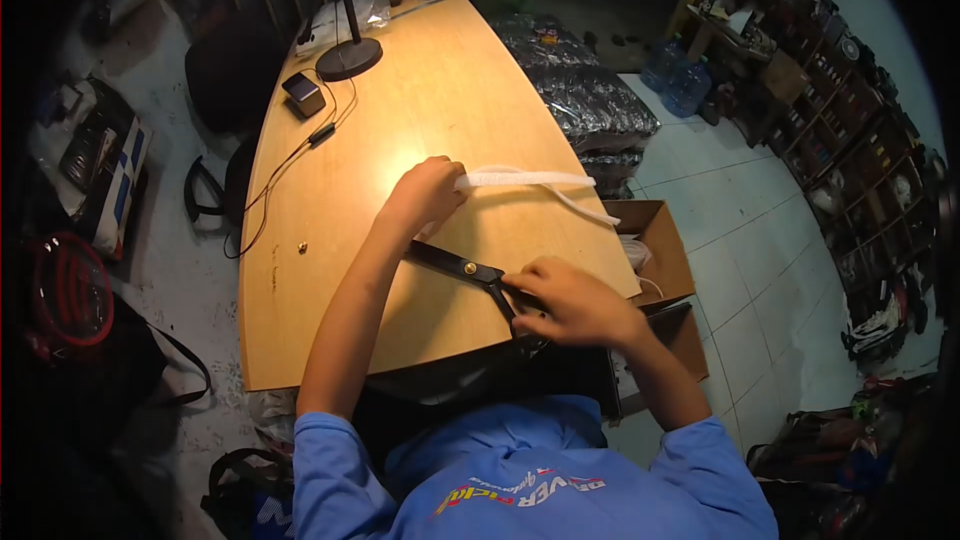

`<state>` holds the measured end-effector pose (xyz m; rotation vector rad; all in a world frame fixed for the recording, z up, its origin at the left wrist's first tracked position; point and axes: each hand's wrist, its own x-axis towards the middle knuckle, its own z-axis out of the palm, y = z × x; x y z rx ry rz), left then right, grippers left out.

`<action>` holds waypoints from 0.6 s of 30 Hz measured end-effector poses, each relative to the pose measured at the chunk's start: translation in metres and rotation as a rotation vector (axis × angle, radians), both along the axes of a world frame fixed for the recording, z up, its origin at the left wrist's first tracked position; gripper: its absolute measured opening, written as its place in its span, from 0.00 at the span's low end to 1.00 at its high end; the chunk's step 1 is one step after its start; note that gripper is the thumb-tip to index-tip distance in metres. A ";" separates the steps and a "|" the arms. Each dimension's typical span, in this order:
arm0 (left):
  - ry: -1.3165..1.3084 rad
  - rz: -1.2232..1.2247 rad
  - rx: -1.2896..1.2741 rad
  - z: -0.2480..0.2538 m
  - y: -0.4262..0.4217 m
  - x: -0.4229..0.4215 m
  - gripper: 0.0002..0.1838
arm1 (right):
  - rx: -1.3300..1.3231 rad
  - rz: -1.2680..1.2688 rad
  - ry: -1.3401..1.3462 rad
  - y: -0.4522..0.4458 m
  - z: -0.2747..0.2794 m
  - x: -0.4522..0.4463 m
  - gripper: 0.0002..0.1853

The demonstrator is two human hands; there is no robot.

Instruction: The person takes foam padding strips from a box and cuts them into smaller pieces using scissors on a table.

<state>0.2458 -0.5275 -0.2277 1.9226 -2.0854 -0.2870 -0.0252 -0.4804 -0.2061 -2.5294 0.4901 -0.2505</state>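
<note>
Left hand (428, 192) is closing around one end of the white strips (530, 179) above the counter (440, 105); the strips are running rightward toward the counter's edge, the lower one curving. Cannot tell whether these are forming one folded length. Right hand (582, 302) is grasping the handles of the black scissors (445, 260) near the counter's front edge. The blades are lying together, pointing left, with their tips disappearing behind the left forearm. A small brass-coloured piece (303, 248) is resting left of that forearm. Farther back, a black device (303, 95) is sitting beside the round lamp base (349, 59).
</note>
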 end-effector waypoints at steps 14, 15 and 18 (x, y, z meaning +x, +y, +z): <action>0.047 -0.031 -0.139 0.010 0.040 0.010 0.10 | 0.290 -0.190 0.017 -0.119 0.004 0.038 0.17; 0.053 -0.089 -0.177 0.012 0.044 0.017 0.10 | 0.371 -0.213 0.125 -0.121 0.013 0.037 0.14; 0.233 -0.165 -0.155 0.017 0.061 0.026 0.13 | 0.139 -0.056 0.072 -0.121 0.018 0.034 0.19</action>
